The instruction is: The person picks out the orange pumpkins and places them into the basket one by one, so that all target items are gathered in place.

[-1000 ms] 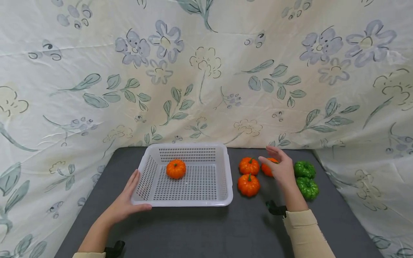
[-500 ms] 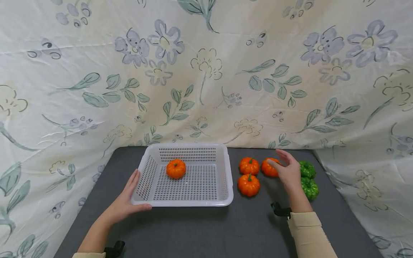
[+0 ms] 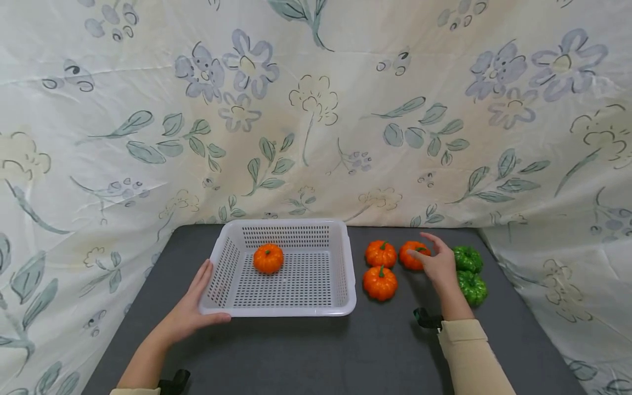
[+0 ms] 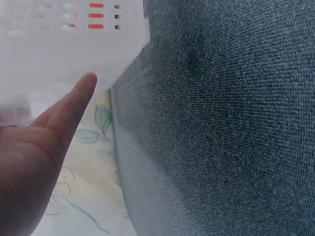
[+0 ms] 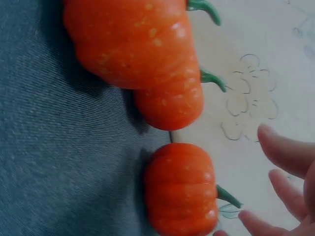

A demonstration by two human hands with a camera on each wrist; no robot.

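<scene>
Our dark table gives open room in front, its back edge close behind our basket. Our left hand lies straight-fingered against that basket's left end, and our right hand, empty, loosely spread, hovers at the rightmost pumpkin: we'd best straddle its sides, sparing both neighbouring pumpkins and the green peppers.

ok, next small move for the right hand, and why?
Probably lower the right hand and grip the nearest orange pumpkin: the hand is open near that pumpkin's stem, gripping nothing, while the left hand is at the white basket, where another pumpkin already sits.
</scene>
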